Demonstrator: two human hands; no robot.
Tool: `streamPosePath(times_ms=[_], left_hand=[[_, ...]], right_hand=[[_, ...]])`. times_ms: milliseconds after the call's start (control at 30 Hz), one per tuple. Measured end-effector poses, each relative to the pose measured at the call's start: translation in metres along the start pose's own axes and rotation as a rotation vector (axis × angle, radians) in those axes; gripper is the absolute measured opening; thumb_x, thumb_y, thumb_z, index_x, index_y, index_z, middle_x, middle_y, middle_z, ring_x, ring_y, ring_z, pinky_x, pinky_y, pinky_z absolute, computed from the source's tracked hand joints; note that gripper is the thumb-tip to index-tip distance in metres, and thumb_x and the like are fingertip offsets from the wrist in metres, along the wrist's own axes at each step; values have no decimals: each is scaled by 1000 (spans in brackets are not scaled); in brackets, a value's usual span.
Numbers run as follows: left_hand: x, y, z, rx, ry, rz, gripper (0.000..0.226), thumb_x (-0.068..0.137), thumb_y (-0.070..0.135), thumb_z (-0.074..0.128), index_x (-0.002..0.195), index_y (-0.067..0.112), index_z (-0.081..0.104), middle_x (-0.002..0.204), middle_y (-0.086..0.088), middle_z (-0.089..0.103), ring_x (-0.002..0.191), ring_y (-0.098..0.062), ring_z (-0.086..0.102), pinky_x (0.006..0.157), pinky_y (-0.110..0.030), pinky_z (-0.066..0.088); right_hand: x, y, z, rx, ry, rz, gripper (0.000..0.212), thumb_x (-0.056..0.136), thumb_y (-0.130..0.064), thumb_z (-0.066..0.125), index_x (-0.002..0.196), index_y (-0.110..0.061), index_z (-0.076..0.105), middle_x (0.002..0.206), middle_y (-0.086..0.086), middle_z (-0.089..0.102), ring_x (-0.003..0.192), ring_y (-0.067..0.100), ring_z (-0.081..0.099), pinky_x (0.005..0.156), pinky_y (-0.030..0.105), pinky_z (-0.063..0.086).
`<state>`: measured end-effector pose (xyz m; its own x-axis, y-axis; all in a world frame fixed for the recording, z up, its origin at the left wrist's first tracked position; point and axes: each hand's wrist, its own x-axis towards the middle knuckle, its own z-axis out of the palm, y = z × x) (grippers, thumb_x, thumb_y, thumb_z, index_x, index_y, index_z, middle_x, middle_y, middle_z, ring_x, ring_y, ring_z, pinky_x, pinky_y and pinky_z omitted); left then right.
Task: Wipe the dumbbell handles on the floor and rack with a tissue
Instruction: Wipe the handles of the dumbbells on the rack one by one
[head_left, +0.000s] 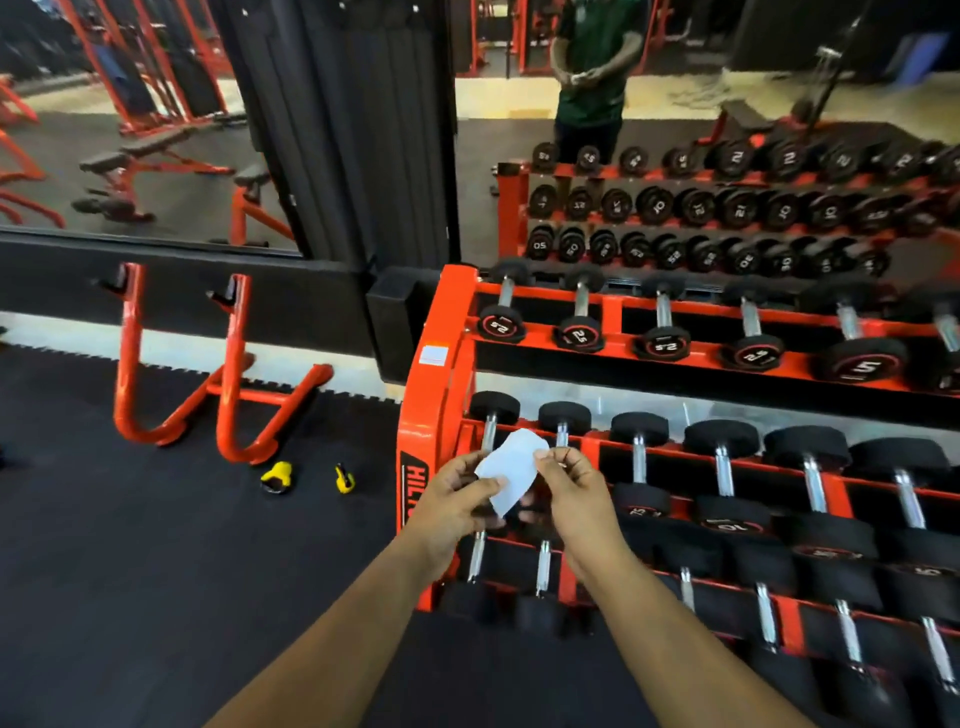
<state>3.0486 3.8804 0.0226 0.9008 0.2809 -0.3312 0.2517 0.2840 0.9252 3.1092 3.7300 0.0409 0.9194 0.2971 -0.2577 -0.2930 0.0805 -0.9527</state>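
A white tissue (511, 470) is stretched between both hands in front of the orange dumbbell rack (439, 395). My left hand (454, 499) pinches its lower left edge and my right hand (569, 486) pinches its upper right edge. Black dumbbells with chrome handles fill three tiers of the rack. The tissue hangs just in front of the middle tier's leftmost dumbbell handle (488, 434) without touching it. The top tier holds small 2.5 dumbbells (503, 312). No dumbbell on the floor is in view.
Two yellow and black handles (278, 477) lie on the black rubber floor left of the rack. Behind them stand orange curved frame legs (228, 395). A wall mirror (727, 104) behind the rack reflects the dumbbells and a person in a green shirt.
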Motion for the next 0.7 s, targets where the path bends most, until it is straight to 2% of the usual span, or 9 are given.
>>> streamPosePath(times_ms=[133,233,300,367,400,467,533,633,700], left_hand=[[34,11,38,-77,10,-33,23,95,13,67,118,14,68,103,-7,76,90,-24,73,77,-42,58],[58,17,63,49,35,50,31,93,5,69,122,15,65,92,3,77,83,-13,73,68,-31,57],[77,20,73,84,112,88,34,93,3,69,122,17,59,76,11,72,71,-4,68,61,-25,54],[95,23,77,130,157,125,29,94,2,67,118,13,54,71,10,68,65,-1,64,56,-23,52],[102,25,78,151,158,140,27,94,2,67,116,12,54,75,7,68,66,-3,64,57,-23,51],[120,30,76,180,137,168,23,95,4,66,115,12,57,83,2,68,71,-6,66,59,-24,52],[142,33,68,219,109,205,23,96,3,65,115,15,63,85,11,70,75,-3,66,64,-25,54],[177,42,47,297,47,266,31,97,3,63,120,22,68,114,14,72,104,0,65,87,-22,52],[190,45,42,336,-6,296,35,97,4,63,124,26,67,126,15,69,121,-1,60,100,-21,47]], right_hand=[[51,-11,-32,-124,10,-106,13,100,-21,62,96,-9,64,81,23,67,61,23,60,60,39,55],[87,-17,-53,-197,12,-187,8,98,-19,65,91,-14,63,69,8,60,60,16,55,60,36,50],[107,-20,-61,-274,7,-232,9,95,-22,68,97,-20,60,76,-4,63,68,9,59,69,29,51],[124,-22,-63,-356,0,-304,20,92,-19,72,103,-21,56,87,-7,64,82,2,61,73,14,46],[130,-21,-64,-393,-9,-352,25,90,-18,74,105,-22,55,92,-7,64,87,1,60,73,9,44],[149,-18,-63,-484,-66,-417,32,88,-21,76,114,-26,58,105,-11,60,94,4,60,77,10,44],[171,-15,-60,-610,-139,-434,35,89,-32,74,122,-30,61,117,-16,53,103,1,57,84,15,46],[202,-14,-48,-744,-191,-437,38,90,-47,69,125,-33,62,119,-16,46,111,-6,49,86,14,44],[213,-15,-47,-777,-186,-441,40,90,-51,68,125,-33,64,116,-13,47,109,-5,49,87,12,42]])
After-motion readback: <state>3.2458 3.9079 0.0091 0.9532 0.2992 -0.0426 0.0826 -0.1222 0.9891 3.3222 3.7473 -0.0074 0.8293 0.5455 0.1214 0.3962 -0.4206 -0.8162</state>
